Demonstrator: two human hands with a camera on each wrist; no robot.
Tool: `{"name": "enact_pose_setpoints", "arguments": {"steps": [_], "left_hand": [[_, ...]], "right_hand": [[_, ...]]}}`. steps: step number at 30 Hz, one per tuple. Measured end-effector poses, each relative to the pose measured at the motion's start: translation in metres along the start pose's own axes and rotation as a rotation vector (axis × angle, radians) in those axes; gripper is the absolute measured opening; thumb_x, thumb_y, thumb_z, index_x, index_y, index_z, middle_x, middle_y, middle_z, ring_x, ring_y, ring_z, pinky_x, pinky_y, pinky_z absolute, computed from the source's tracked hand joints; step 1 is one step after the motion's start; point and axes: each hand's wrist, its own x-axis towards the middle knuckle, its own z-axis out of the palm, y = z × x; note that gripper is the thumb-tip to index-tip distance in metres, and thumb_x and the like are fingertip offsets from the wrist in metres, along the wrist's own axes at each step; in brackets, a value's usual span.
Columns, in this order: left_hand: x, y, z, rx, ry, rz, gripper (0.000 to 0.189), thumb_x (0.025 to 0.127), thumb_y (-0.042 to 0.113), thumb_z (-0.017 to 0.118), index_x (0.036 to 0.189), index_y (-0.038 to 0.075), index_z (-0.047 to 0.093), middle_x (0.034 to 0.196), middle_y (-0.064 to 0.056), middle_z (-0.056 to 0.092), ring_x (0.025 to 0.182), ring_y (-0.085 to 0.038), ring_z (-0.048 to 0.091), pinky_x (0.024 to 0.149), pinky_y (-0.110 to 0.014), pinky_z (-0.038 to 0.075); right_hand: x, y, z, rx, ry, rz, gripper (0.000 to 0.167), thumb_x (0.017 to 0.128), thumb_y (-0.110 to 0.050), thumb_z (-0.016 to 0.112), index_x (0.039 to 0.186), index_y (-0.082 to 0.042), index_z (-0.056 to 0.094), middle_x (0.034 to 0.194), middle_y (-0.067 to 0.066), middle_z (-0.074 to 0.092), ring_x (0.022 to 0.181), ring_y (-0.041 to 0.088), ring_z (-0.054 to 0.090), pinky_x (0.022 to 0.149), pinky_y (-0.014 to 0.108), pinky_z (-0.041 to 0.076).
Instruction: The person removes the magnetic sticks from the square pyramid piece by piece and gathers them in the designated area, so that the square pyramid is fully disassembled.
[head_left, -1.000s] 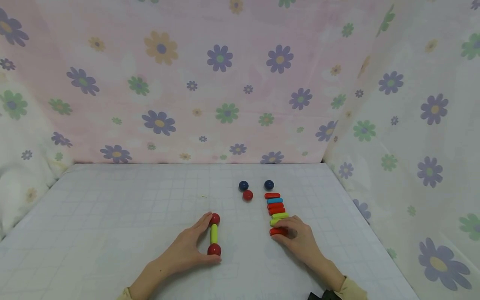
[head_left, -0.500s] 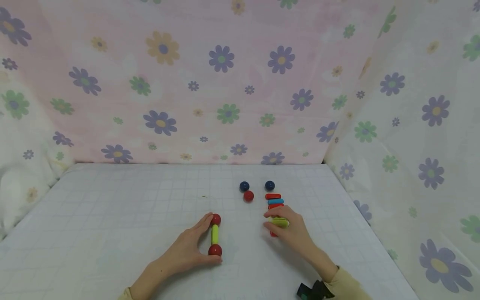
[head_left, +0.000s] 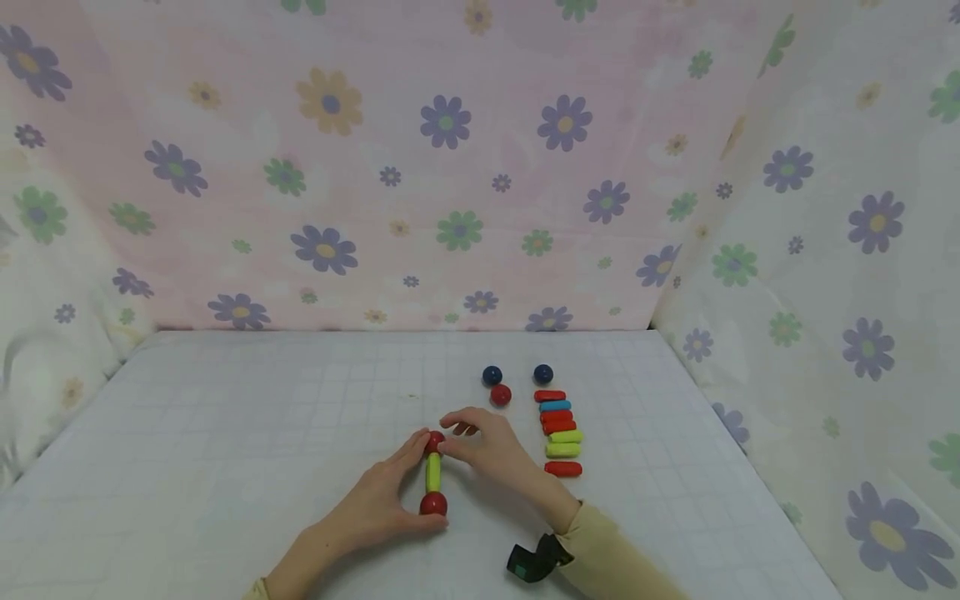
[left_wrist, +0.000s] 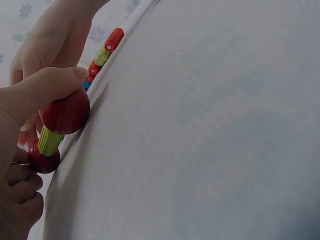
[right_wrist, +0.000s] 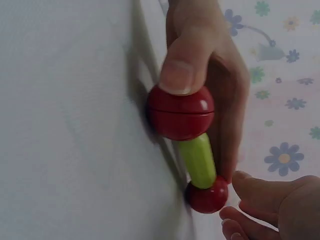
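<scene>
My left hand (head_left: 375,492) holds a dumbbell-shaped toy between its thumb and fingers. The toy is a yellow-green rod (head_left: 433,472) with a red ball at either end. The thumb presses on the near red ball (right_wrist: 181,114), and the fingertips lie at the far red ball (head_left: 434,442). My right hand (head_left: 491,450) is by the far ball, its thumb tip overlapping the ball's right edge in the head view. In the right wrist view the right hand (right_wrist: 275,207) has loosely bent fingers beside that ball, with nothing gripped between them.
Right of the hands lies a column of short rods: red (head_left: 563,469), yellow-green (head_left: 563,450) and blue (head_left: 555,406). Behind are two dark blue balls (head_left: 543,373) and a loose red ball (head_left: 501,395). A black device (head_left: 536,560) sits at my right wrist. Flowered cloth (head_left: 465,167) surrounds the white table.
My right hand has moved left from the column of rods to the far ball of the toy, leaving the rods lying there. My left hand keeps its hold in place.
</scene>
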Motion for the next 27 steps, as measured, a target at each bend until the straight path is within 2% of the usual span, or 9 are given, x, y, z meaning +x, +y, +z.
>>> {"name": "enact_pose_setpoints", "arguments": {"steps": [3,10,19,27], "left_hand": [[0.000,0.000,0.000,0.000,-0.005,0.015,0.110,0.075,0.063,0.079,0.159,0.015,0.027,0.165,0.001,0.025,0.149,-0.027,0.032,0.113,-0.062,0.035],[-0.002,-0.002,-0.001,0.022,-0.014,0.059,0.106,0.076,0.059,0.079,0.158,0.015,0.029,0.164,0.005,0.027,0.147,-0.023,0.036,0.112,-0.059,0.039],[0.000,-0.001,-0.005,0.009,-0.017,0.051,0.095,0.079,0.046,0.081,0.156,0.012,0.035,0.162,-0.001,0.033,0.147,-0.025,0.036,0.114,-0.055,0.037],[0.000,-0.002,-0.012,0.048,0.033,0.023,0.086,0.081,0.042,0.081,0.152,0.014,0.043,0.161,0.002,0.036,0.145,-0.026,0.039,0.113,-0.057,0.039]], "right_hand": [[0.003,0.004,0.007,-0.011,-0.037,-0.004,0.036,0.093,-0.026,0.071,0.127,-0.014,0.067,0.116,-0.003,0.068,0.105,0.016,0.059,0.088,0.028,0.052],[0.005,0.012,0.009,-0.031,-0.059,-0.089,0.033,0.094,-0.020,0.070,0.127,-0.015,0.068,0.114,-0.005,0.068,0.101,0.014,0.059,0.091,0.027,0.053],[-0.005,0.020,-0.004,-0.073,0.003,-0.022,0.023,0.091,-0.023,0.074,0.113,-0.018,0.071,0.104,-0.008,0.069,0.094,0.012,0.060,0.085,0.025,0.054],[-0.019,0.025,-0.017,-0.130,0.017,-0.027,0.030,0.089,-0.025,0.077,0.116,-0.013,0.073,0.098,-0.009,0.066,0.089,0.010,0.059,0.081,0.023,0.055]]}}
